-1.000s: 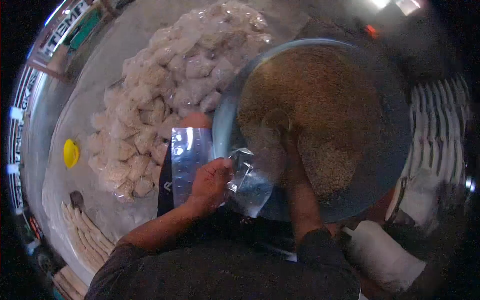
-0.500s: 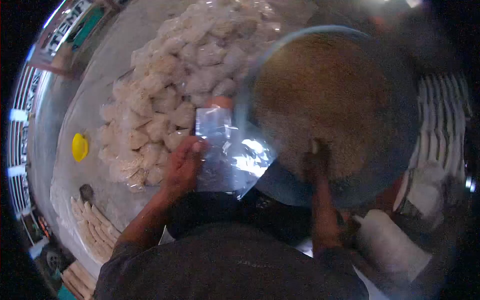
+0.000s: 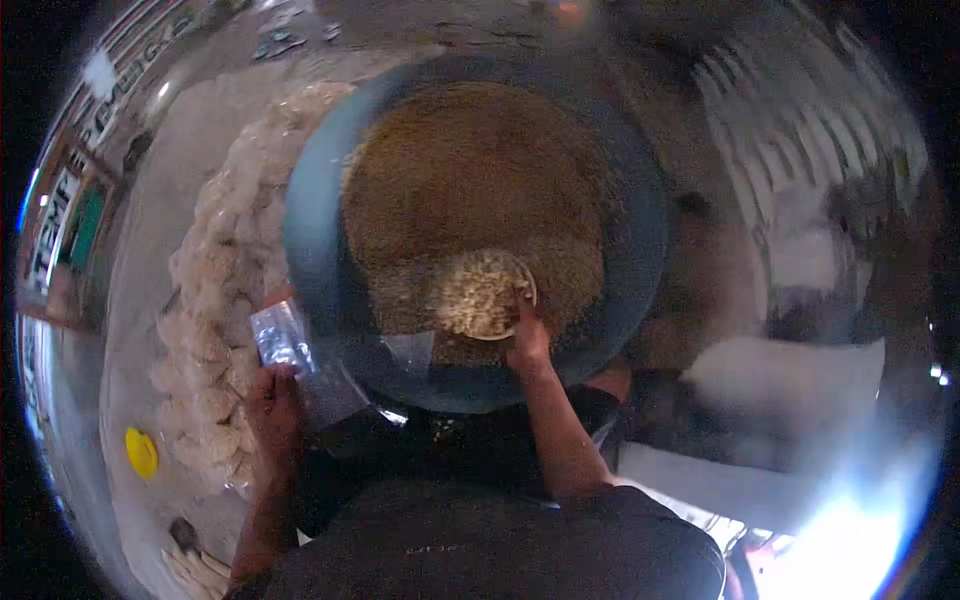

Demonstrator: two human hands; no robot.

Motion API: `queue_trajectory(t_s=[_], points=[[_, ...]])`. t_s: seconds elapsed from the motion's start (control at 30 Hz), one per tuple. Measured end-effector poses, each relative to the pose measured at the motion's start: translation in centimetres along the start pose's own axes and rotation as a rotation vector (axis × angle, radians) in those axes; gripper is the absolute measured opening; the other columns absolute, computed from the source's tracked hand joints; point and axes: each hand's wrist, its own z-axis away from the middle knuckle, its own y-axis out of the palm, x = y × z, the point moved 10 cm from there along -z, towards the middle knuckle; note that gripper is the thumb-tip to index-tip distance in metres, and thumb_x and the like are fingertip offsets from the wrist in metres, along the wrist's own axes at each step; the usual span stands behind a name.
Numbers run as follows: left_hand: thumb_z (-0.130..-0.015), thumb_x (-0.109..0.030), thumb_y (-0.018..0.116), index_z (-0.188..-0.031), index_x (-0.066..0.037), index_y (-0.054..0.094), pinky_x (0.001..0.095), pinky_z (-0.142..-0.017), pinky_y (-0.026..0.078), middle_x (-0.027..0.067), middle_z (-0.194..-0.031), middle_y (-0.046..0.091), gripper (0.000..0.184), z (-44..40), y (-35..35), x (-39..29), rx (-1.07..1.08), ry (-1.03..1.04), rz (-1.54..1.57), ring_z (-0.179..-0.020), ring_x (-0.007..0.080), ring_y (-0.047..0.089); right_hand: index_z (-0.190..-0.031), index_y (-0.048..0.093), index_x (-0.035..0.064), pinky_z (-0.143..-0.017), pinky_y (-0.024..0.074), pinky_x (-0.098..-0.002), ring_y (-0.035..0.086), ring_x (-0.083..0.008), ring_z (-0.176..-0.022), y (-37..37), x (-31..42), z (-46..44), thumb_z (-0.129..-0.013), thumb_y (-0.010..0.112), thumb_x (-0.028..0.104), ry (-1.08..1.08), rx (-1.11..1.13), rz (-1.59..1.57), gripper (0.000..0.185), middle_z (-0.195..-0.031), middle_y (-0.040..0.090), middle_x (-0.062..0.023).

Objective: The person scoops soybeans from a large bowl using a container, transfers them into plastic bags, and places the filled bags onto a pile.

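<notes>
The right hand (image 3: 529, 342) has its fingers curled on the rim of a bowl (image 3: 530, 274) heaped with pale grains (image 3: 482, 298), over the near part of the brown mass (image 3: 470, 165) in a big blue tub (image 3: 316, 215). The left hand (image 3: 274, 402) pinches a clear plastic bag (image 3: 283, 336) left of the tub. Farther left sit piled, filled bags (image 3: 205, 345) and a yellow object (image 3: 141, 453).
</notes>
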Motion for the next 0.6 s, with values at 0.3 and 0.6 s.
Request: queue_trajectory(t_s=[0.3,0.6], points=[[-0.101,-0.033,0.053,-0.083,-0.004,0.056,0.0324,-0.061,0.04,0.0012,-0.074,0.054,0.034,-1.7,7.0,-0.1,0.162,0.225,0.143,-0.067,0.0133,0.046,-0.144,0.04,0.0063,-0.098,0.0453,-0.0462,0.051,-0.036,-0.123,-1.1,9.5,6.2,-0.104,0.045,0.036,-0.621,-0.37,0.863,0.051,-0.139,0.047,-0.0204],[-0.099,-0.028,0.056,-0.088,-0.008,0.057,0.0305,-0.062,0.045,0.0004,-0.079,0.057,0.022,-1.6,8.6,3.8,0.121,-0.146,0.521,-0.064,0.0162,0.052,-0.151,0.029,0.009,-0.109,0.0359,-0.0478,0.04,-0.0361,-0.135,-3.1,1.5,-1.6,-0.101,0.047,0.036,-0.043,-0.109,-0.009,0.06,-0.15,0.037,-0.0185]])
